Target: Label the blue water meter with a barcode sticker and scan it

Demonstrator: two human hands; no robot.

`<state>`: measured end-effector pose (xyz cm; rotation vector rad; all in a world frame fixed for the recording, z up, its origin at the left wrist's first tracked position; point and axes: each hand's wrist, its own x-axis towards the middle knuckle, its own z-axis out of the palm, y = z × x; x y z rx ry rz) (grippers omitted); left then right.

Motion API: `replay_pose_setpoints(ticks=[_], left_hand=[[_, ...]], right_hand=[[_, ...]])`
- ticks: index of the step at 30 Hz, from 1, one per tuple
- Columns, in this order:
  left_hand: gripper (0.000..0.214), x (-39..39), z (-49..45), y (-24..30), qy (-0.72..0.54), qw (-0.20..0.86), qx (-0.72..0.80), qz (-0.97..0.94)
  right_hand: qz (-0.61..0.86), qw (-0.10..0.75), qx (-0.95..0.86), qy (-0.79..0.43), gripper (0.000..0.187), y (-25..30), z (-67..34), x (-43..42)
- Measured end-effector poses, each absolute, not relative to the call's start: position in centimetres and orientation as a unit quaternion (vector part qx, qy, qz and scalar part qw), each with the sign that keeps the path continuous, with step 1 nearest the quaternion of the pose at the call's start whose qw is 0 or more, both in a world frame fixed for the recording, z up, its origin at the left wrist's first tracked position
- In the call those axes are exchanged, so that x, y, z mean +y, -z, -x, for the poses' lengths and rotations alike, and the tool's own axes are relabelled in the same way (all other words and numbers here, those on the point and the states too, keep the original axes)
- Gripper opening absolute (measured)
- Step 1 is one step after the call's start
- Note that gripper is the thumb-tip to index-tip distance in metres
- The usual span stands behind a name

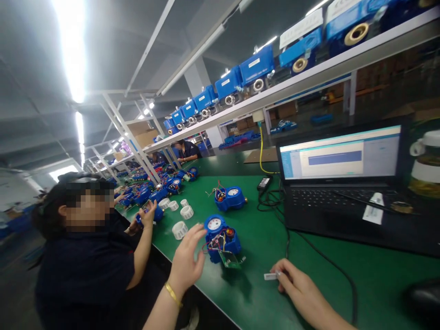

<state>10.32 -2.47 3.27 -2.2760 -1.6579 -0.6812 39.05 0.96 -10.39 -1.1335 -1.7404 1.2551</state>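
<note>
My left hand [187,259], with a gold bracelet on the wrist, hovers open just left of a blue water meter [222,239] whose wires and small circuit board hang out at its front. My right hand [295,282] rests on the green table [261,293] and pinches a small white flat piece [271,276] between thumb and fingers. A second blue water meter [229,198] with loose wires sits farther back on the table.
An open laptop [343,183] with cables [275,201] stands at the right. White plastic rings [179,229] lie left of the meter. A co-worker's hand [148,215] holds a blue part. Blue units line the overhead shelf [261,98]. A jar [426,165] stands far right.
</note>
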Motion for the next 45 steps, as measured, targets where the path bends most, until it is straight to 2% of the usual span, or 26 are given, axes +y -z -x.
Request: replay_pose_setpoints(ticks=[4, 7, 9, 15, 20, 26, 45], left_hand=[[0.04, -3.5, -12.8, -3.1, 0.208, 0.109, -0.473, 0.85], [0.02, -2.3, -12.9, -2.2, 0.252, 0.097, -0.48, 0.835], [0.016, -1.4, -12.9, -1.6, 0.289, 0.097, -0.506, 0.807], [0.028, 0.7, -14.1, 0.4, 0.464, 0.07, -0.62, 0.629], [0.027, 1.6, -15.2, 1.2, 0.533, 0.02, -0.653, 0.538], [0.024, 1.7, -15.9, 1.0, 0.536, -0.007, -0.672, 0.511], [0.019, 1.8, -16.3, 0.4, 0.527, 0.009, -0.687, 0.5]], right_hand=[[0.434, 0.358, -0.684, -0.464, 0.033, 10.6, -39.1, 0.9], [0.42, 0.372, -0.701, -0.441, 0.033, 10.5, -39.1, 0.8], [0.407, 0.384, -0.714, -0.421, 0.033, 10.0, -39.2, 0.8], [0.375, 0.425, -0.742, -0.357, 0.025, 6.6, -38.3, 1.5], [0.374, 0.45, -0.745, -0.321, 0.017, 4.5, -34.6, 2.1], [0.392, 0.47, -0.735, -0.293, 0.008, 4.3, -30.7, 2.5], [0.439, 0.467, -0.729, -0.24, 0.009, 3.1, -28.9, 2.1]])
